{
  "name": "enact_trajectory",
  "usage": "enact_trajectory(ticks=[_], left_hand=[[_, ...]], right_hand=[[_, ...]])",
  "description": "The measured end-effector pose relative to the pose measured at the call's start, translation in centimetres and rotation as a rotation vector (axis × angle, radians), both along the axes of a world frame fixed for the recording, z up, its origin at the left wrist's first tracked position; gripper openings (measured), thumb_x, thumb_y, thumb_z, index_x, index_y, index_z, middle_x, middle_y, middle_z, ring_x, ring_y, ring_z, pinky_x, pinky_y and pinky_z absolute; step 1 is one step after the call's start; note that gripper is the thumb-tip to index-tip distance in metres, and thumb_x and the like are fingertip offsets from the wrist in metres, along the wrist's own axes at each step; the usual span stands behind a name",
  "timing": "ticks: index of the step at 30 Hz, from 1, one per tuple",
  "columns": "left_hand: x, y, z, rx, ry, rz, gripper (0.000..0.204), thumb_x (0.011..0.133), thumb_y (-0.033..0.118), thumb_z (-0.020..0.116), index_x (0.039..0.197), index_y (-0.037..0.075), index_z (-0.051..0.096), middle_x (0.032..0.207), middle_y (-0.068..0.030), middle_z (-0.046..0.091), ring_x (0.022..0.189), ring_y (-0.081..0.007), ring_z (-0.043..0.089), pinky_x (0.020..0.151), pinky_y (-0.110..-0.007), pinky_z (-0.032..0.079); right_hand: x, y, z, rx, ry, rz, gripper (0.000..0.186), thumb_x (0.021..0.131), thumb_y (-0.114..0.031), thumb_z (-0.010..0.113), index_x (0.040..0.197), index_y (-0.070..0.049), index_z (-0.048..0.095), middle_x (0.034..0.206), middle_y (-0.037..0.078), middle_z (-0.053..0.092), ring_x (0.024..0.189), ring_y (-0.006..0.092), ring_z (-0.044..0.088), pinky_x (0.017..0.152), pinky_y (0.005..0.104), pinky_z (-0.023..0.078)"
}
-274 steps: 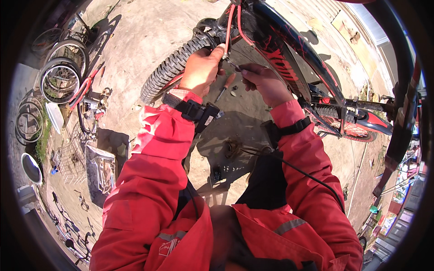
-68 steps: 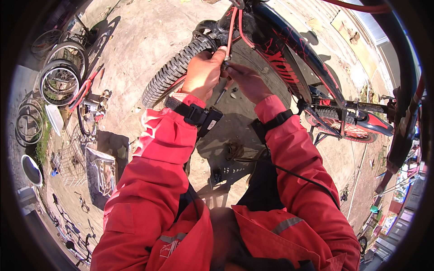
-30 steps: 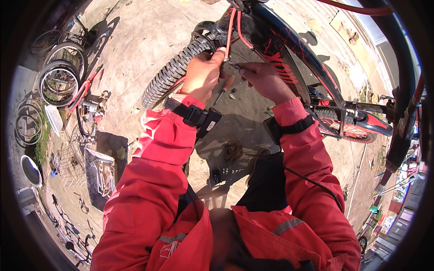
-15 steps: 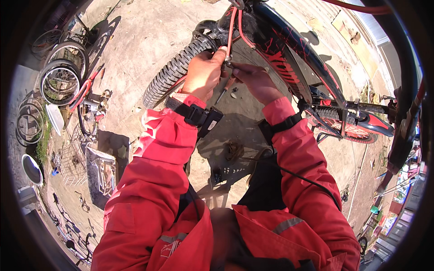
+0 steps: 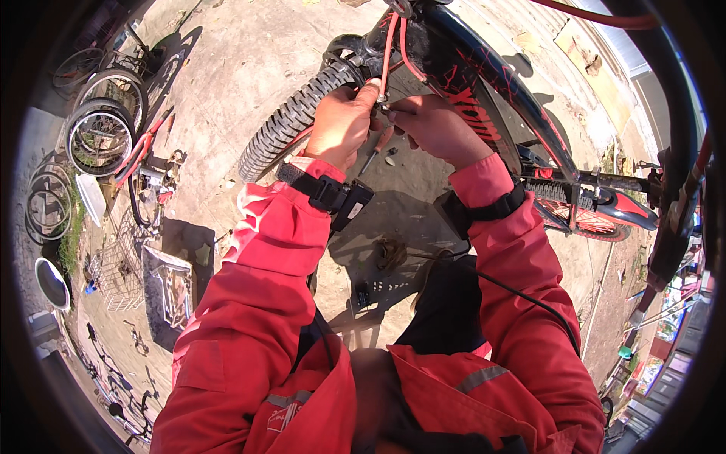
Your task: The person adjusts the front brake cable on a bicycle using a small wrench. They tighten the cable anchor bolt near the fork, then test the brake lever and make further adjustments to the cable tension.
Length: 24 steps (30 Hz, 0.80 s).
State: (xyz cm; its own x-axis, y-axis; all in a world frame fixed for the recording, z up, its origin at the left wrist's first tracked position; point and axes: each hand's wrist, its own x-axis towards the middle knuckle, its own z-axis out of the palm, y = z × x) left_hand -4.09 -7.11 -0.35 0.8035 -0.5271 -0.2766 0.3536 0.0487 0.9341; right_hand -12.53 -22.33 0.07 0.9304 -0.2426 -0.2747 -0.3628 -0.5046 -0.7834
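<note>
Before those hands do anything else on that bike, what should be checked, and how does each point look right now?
1. Left hand steady by the knobby tyre: ok.
2. Right hand close to the left, at the red cable: ok.
3. Thin tool between the hands firmly held: cannot tell, fingers hide the grip.
4. Black and red bike frame propped securely: cannot tell, its support is out of view.
5. Ground underfoot free of loose parts: not ok, small pieces lie by the legs.
</note>
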Motion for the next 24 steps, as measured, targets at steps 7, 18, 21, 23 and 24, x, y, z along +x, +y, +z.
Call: enact_trajectory(ticks=[7,18,21,23,24], left_hand=[[0.1,0.1,0.3,0.029,0.028,-0.02,0.039,0.101,0.035,0.067,0.1,-0.004,0.064,0.074,-0.0037,0.061,0.056,-0.0124,0.056,0.047,-0.028,0.038],[0.2,0.1,0.1,0.02,0.01,-0.003,0.039,0.1,0.033,0.067,0.1,-0.006,0.064,0.077,-0.0059,0.062,0.057,-0.0138,0.057,0.047,-0.03,0.041],[0.1,-0.1,-0.2,0.014,-0.016,0.004,0.037,0.1,0.031,0.068,0.097,-0.006,0.065,0.076,-0.0065,0.063,0.057,-0.0141,0.056,0.049,-0.031,0.042],[0.1,-0.1,-0.3,0.032,-0.022,0.011,0.035,0.1,0.028,0.067,0.095,-0.006,0.066,0.074,-0.0075,0.063,0.056,-0.0149,0.057,0.05,-0.032,0.042],[0.1,-0.1,-0.3,0.041,-0.024,0.007,0.035,0.1,0.028,0.067,0.095,-0.006,0.066,0.074,-0.0075,0.063,0.055,-0.0152,0.057,0.049,-0.033,0.043]], right_hand=[[-1.2,-0.7,1.2,0.092,-0.022,-0.128,0.03,0.099,-0.02,0.061,0.116,0.002,0.072,0.074,0.007,0.071,0.063,0.0122,0.064,0.061,0.0294,0.053],[-2.2,0.2,-4.7,0.37,-0.199,-0.232,0.036,0.099,-0.018,0.063,0.13,0.001,0.067,0.097,0.007,0.073,0.078,0.0125,0.067,0.071,0.0287,0.052],[-1.9,0.2,-5.4,0.389,-0.222,-0.231,0.037,0.099,-0.019,0.065,0.131,0.001,0.066,0.1,0.007,0.073,0.078,0.0123,0.067,0.068,0.0274,0.05],[-1.5,0.2,-5.8,0.392,-0.236,-0.208,0.038,0.098,-0.018,0.065,0.131,0.001,0.066,0.1,0.007,0.074,0.077,0.0124,0.067,0.068,0.0272,0.05],[-1.4,0.2,-6.1,0.398,-0.205,-0.228,0.038,0.098,-0.018,0.065,0.132,0.0,0.066,0.1,0.007,0.074,0.077,0.0124,0.067,0.069,0.0275,0.051]])
